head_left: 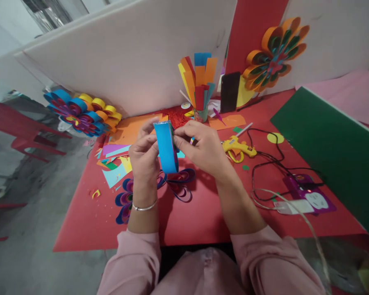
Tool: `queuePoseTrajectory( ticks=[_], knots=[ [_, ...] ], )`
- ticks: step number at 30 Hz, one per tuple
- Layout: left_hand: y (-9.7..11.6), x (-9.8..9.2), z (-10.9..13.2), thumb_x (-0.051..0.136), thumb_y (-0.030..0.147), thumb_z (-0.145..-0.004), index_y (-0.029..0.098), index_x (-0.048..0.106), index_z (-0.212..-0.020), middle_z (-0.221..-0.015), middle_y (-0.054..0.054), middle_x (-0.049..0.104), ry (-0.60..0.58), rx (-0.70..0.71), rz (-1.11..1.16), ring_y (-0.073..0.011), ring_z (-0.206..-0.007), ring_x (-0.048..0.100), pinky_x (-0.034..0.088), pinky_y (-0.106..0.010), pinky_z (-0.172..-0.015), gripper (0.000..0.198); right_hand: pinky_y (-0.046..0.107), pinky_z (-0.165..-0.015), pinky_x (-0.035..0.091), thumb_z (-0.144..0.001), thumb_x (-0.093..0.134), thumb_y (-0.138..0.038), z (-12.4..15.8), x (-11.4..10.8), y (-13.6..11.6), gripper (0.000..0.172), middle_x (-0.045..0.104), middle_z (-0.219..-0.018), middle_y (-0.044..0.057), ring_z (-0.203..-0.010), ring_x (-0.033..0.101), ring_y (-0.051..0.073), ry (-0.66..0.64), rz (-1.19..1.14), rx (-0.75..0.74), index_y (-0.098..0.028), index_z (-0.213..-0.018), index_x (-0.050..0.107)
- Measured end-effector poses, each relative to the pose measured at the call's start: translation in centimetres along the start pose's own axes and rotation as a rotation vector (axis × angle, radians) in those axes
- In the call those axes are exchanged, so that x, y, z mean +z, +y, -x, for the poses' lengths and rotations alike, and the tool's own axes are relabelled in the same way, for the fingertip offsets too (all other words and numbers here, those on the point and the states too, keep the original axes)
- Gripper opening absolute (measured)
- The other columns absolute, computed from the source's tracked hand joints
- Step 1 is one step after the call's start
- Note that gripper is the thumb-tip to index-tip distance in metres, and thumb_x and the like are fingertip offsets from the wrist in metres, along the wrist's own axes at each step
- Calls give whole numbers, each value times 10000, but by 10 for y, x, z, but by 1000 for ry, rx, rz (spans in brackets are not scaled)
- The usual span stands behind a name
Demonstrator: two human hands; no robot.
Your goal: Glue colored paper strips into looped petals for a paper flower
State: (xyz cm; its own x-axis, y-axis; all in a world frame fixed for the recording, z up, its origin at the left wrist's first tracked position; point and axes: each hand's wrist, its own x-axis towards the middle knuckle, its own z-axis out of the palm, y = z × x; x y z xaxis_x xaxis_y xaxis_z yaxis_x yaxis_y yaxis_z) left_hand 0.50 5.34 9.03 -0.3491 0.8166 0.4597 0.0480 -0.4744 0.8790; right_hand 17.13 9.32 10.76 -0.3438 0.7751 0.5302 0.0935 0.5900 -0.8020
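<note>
Left hand (144, 157), blue paper loop (166, 151), right hand (201, 145), side by side above the red table (199, 215).
The left fingers are clamped on the loop's left edge; the loop hangs between, its long axis running nearly upright in view, above paper petals (184, 176); the right thumb and forefinger pinch its upper right edge. Both hands touch it, neither nearer.

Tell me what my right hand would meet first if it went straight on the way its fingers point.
The blue paper loop: the fingertips of your right hand appear to be right at its edge, though actual contact is hard to judge. Your left hand is on the loop's other side.
</note>
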Motion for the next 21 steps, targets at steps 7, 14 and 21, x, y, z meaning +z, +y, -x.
queuePoseTrajectory(
  ticks=[7, 14, 21],
  knots=[
    [-1, 4, -2, 935, 421, -757, 246, 795, -719, -1198, -37, 740, 76, 55, 50, -239, -1182, 663, 560, -378, -1063, 227, 301, -737, 479, -1084, 492, -507, 4, 12, 16, 453, 638, -779, 18, -767, 603, 148, 216, -16, 52, -236, -841, 762],
    [-2, 6, -1, 964, 473, -693, 236, 754, -690, -958, -18, 694, 94, 32, 144, -173, -939, 669, 611, -320, -919, 317, 341, -789, 484, -1079, 319, -629, 31, 50, 110, 611, 659, -755, 58, -772, 614, 192, 462, 211, 79, -241, -812, 709],
    [-6, 12, 2, 918, 450, -776, 216, 736, -713, -1033, -35, 699, 41, -14, 169, -242, -1154, 670, 567, -379, -1035, 303, 323, -725, 460, -1069, 278, -647, 62, 82, 117, 620, 581, -685, 49, -674, 537, 171, 254, 193, 32, -240, -725, 595]
  ],
)
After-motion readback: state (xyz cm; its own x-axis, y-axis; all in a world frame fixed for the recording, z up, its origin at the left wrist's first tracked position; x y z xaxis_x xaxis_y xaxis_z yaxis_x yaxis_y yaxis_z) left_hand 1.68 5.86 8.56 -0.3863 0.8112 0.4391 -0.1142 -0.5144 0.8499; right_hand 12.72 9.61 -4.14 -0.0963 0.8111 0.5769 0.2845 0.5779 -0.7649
